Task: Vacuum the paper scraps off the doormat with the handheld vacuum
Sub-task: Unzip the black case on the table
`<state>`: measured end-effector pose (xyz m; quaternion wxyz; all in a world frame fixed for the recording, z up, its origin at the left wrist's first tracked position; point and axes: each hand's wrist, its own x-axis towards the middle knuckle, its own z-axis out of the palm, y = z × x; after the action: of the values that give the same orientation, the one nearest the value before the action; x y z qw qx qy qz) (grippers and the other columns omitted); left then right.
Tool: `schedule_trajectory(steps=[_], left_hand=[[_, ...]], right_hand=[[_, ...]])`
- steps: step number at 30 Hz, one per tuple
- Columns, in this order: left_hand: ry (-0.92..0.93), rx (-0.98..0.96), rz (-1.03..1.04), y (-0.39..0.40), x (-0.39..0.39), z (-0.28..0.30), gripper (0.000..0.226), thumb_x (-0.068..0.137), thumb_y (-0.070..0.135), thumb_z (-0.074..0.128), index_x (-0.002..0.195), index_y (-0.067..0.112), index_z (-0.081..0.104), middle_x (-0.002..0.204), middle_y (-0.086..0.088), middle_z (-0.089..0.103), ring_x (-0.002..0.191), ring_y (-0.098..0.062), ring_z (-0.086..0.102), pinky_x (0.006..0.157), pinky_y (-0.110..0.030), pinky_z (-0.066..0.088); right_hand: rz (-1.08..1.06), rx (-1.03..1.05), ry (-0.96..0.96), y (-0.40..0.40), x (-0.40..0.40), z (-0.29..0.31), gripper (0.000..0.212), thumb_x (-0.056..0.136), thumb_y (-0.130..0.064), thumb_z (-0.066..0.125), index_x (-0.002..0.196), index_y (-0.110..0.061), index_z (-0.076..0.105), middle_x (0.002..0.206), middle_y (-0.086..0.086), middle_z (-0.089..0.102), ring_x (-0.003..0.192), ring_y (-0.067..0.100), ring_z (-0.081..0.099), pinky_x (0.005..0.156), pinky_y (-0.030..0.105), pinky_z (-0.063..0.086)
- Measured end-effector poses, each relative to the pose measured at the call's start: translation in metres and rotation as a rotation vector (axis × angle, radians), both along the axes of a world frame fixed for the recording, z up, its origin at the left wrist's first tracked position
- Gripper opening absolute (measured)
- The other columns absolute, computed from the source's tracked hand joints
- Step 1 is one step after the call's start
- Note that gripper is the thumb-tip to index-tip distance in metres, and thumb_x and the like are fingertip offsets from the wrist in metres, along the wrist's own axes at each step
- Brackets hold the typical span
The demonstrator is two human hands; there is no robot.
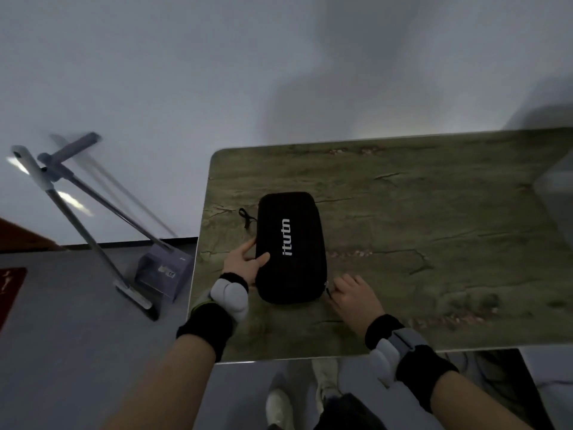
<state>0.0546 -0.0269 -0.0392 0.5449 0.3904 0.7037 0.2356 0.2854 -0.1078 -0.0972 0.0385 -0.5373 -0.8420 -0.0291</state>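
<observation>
A black zip case (291,246) with white "itutn" lettering lies lengthwise on a green-brown table (434,228), shut as far as I can see. My left hand (243,263) holds its lower left edge, thumb on the lid. At the lower right corner my right hand (353,297) has its fingers curled at the small zipper pull (327,287). A thin black wrist strap (246,217) trails from the case's upper left. No handheld vacuum and no paper scraps are in view. A red mat (11,293) shows at the far left edge of the floor.
A long-handled broom (93,243) and a grey-purple dustpan (164,274) lean against the white wall left of the table. My two shoes (322,386) stand on the grey floor below the table's near edge.
</observation>
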Motion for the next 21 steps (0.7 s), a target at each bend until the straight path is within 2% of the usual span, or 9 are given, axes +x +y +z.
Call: schedule_trajectory(steps=[4, 6, 9, 11, 12, 15, 16, 19, 21], left_hand=[[-0.084, -0.027, 0.004, -0.004, -0.004, 0.0, 0.056, 0.088, 0.014, 0.065, 0.139, 0.021, 0.044, 0.085, 0.005, 0.053, 0.09, -0.024, 0.055, 0.075, -0.04, 0.052], [-0.087, -0.016, -0.006, -0.006, -0.006, -0.002, 0.055, 0.088, 0.014, 0.065, 0.139, 0.02, 0.045, 0.094, 0.005, 0.054, 0.088, -0.022, 0.056, 0.077, -0.04, 0.053], [-0.09, 0.007, -0.023, -0.004, -0.008, -0.003, 0.055, 0.086, 0.015, 0.067, 0.137, 0.02, 0.047, 0.088, 0.002, 0.062, 0.081, -0.022, 0.062, 0.083, -0.047, 0.055], [-0.081, -0.004, -0.033, -0.003, -0.009, -0.006, 0.056, 0.084, 0.018, 0.069, 0.136, 0.021, 0.047, 0.105, -0.01, 0.066, 0.095, -0.029, 0.063, 0.085, -0.052, 0.054], [-0.074, -0.003, -0.041, -0.004, -0.009, -0.007, 0.058, 0.084, 0.019, 0.069, 0.137, 0.021, 0.047, 0.116, -0.014, 0.063, 0.102, -0.031, 0.062, 0.087, -0.053, 0.053], [0.141, 0.058, -0.164, -0.003, 0.0, -0.005, 0.066, 0.085, 0.025, 0.066, 0.142, 0.016, 0.035, 0.135, -0.015, 0.051, 0.119, -0.033, 0.052, 0.1, -0.049, 0.044], [0.265, 0.087, -0.224, -0.002, 0.008, -0.002, 0.072, 0.085, 0.027, 0.065, 0.144, 0.013, 0.027, 0.139, -0.016, 0.045, 0.124, -0.034, 0.048, 0.104, -0.047, 0.041], [0.523, 0.077, -0.377, -0.002, 0.037, 0.01, 0.104, 0.078, 0.043, 0.069, 0.149, 0.011, 0.001, 0.152, -0.019, 0.016, 0.138, -0.037, 0.025, 0.112, -0.048, 0.028], [0.593, -0.013, -0.413, -0.001, 0.059, 0.017, 0.122, 0.072, 0.056, 0.07, 0.148, 0.01, -0.013, 0.155, -0.02, -0.003, 0.142, -0.039, 0.01, 0.114, -0.051, 0.021]], right_hand=[[-0.021, -0.098, 0.096, -0.041, -0.037, -0.004, 0.024, 0.052, -0.014, 0.084, 0.052, -0.012, 0.06, 0.075, 0.004, 0.054, 0.069, 0.019, 0.045, 0.06, 0.026, 0.033], [-0.043, -0.248, 0.118, -0.045, -0.053, -0.009, 0.03, 0.045, -0.019, 0.093, 0.052, -0.013, 0.064, 0.073, 0.004, 0.06, 0.057, 0.018, 0.056, 0.05, 0.021, 0.043], [-0.09, -0.349, 0.137, -0.038, -0.068, -0.01, 0.033, 0.038, -0.028, 0.095, 0.054, -0.016, 0.068, 0.072, 0.002, 0.066, 0.046, 0.013, 0.058, 0.041, 0.016, 0.041], [-0.084, -0.275, 0.113, -0.037, -0.064, -0.008, 0.027, 0.048, -0.034, 0.091, 0.058, -0.02, 0.071, 0.073, -0.001, 0.067, 0.046, 0.012, 0.058, 0.039, 0.016, 0.039], [-0.074, -0.253, 0.112, -0.04, -0.058, -0.005, 0.018, 0.062, -0.038, 0.082, 0.062, -0.023, 0.071, 0.072, -0.002, 0.065, 0.047, 0.012, 0.059, 0.039, 0.016, 0.039], [-0.187, -0.206, 0.171, -0.044, -0.03, -0.004, 0.039, 0.085, -0.042, 0.042, 0.061, -0.026, 0.069, 0.067, -0.002, 0.058, 0.051, 0.017, 0.059, 0.039, 0.02, 0.038], [-0.274, -0.227, 0.162, -0.042, -0.019, 0.004, 0.043, 0.089, -0.041, 0.038, 0.066, -0.023, 0.069, 0.071, 0.0, 0.059, 0.056, 0.021, 0.062, 0.043, 0.023, 0.042], [-0.484, -0.413, 0.053, -0.034, 0.006, 0.021, 0.033, 0.1, -0.029, 0.036, 0.105, -0.012, 0.063, 0.11, 0.009, 0.06, 0.097, 0.029, 0.061, 0.071, 0.032, 0.046], [-0.572, -0.617, 0.033, -0.027, 0.018, 0.032, 0.031, 0.101, -0.027, 0.036, 0.1, -0.008, 0.06, 0.113, 0.013, 0.061, 0.103, 0.03, 0.059, 0.072, 0.029, 0.04]])
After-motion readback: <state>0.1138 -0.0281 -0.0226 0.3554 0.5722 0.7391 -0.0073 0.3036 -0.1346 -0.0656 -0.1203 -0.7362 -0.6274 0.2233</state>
